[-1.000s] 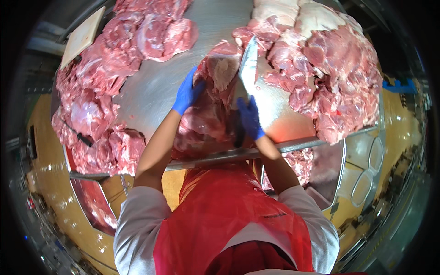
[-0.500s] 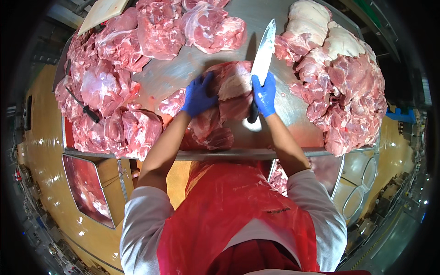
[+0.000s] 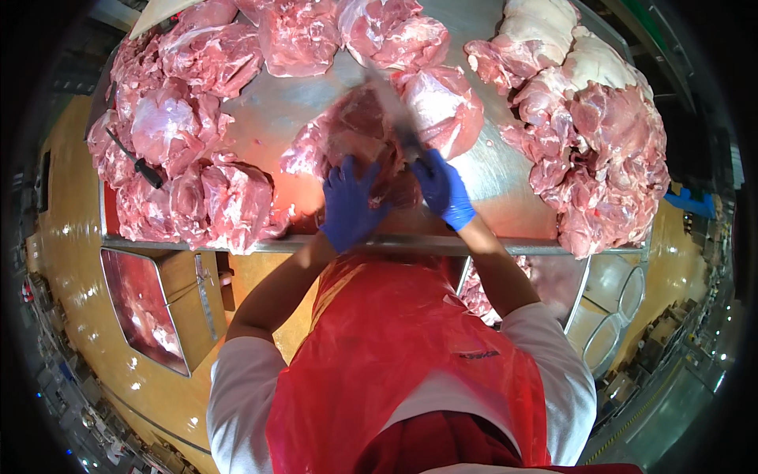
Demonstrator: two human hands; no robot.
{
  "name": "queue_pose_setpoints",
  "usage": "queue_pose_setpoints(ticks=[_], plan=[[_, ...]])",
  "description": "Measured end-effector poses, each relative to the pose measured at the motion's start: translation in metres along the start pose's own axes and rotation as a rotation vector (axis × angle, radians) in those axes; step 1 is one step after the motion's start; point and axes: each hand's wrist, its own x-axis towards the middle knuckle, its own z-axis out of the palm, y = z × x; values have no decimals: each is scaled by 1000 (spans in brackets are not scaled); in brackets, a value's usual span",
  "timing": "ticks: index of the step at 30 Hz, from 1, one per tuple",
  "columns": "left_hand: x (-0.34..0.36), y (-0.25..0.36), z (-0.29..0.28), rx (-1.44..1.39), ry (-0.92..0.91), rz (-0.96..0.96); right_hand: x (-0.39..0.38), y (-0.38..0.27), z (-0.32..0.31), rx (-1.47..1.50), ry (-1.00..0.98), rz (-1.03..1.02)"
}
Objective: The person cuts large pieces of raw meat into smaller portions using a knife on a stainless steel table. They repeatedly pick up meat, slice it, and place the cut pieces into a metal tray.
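A large raw meat piece (image 3: 328,138) lies on the metal table in front of me, its top spread out to a paler rounded part (image 3: 448,110) on the right. My left hand (image 3: 351,205), in a blue glove, rests at the near edge of this meat with fingers apart. In my gloved right hand (image 3: 444,191) is a butcher's knife (image 3: 393,110), gripped by its dark handle. The blade is blurred by motion and points away and to the left across the meat.
Heaped meat pieces (image 3: 178,122) line the left side, with a dark-handled tool (image 3: 146,170) lying on them. Another meat pile (image 3: 608,142) fills the right. More cuts (image 3: 300,39) lie along the far side. Below the table's front edge (image 3: 300,246) stands a metal bin (image 3: 154,308).
The knife has swung from upright to tilting left over the meat. My left hand has drawn nearer to me, and the meat has opened out toward the right.
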Motion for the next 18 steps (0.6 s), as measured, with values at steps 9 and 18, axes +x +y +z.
queue_pose_setpoints(ticks=[9, 18], plan=[[44, 9, 10, 155, 78, -88, 9, 3, 19, 13, -211, -91], [48, -39, 4, -39, 103, 37, -63, 12, -54, -526, -666, 157]])
